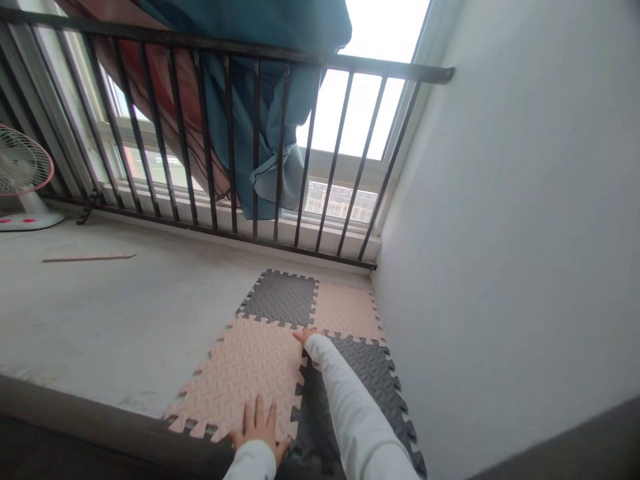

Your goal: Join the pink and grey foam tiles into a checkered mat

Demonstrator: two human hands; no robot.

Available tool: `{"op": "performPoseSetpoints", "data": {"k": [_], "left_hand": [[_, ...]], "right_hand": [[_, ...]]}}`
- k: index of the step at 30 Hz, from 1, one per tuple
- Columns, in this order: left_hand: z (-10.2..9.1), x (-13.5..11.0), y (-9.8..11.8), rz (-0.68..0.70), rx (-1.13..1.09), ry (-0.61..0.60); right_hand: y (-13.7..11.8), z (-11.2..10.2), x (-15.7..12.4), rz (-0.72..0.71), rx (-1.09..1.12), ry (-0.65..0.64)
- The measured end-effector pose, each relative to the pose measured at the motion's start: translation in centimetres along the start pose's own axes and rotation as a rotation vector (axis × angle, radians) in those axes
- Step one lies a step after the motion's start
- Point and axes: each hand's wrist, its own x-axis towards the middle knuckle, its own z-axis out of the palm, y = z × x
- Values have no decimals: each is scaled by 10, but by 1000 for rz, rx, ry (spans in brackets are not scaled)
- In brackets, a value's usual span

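Observation:
My left hand [259, 427] lies with spread fingers on the near edge of a pink foam floor tile [245, 367]. Farther forward, my right hand [307, 334] rests at that tile's far right corner, where the tiles meet; its fingers look stretched out, partly hidden by the sleeve. Behind the pink tile is a dark grey foam tile [283, 299], with a second pink tile [347, 311] to its right. Another dark grey tile [373, 373] lies under my right forearm. Toothed edges show along the pink tile's right side; whether they are fully locked I cannot tell.
A white wall [500, 233] runs along the right. Black railing [230, 140] stands ahead, with a blue and pink curtain [280, 127] behind it. On the floor [125, 313] at left are a thin pink strip [89, 258] and a fan [25, 173].

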Motion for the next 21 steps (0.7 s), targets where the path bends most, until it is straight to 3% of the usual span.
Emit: {"op": "performPoseSetpoints", "data": {"k": [3,5,9,12,15,18,21], "left_hand": [[-1,-11,-14,73,-12,31],[9,-20,-26,105,-7,96],[32,-40,-39,74,-6,273],[36,-51,-40,81,-33,331],[32,-55,-40,100,-51,321],[29,-60,-43,123,-74,322],[31,-67,-45,128,-86,330]], "right_hand": [[14,-15,-27,7,15,-18],[32,-10,-57,13,13,-34],[78,27,-125,137,-23,-99],[109,54,-161,201,-58,-87],[125,63,-175,140,-45,-115],[125,56,-175,126,-36,-141],[121,48,-174,166,-52,-83]]}}
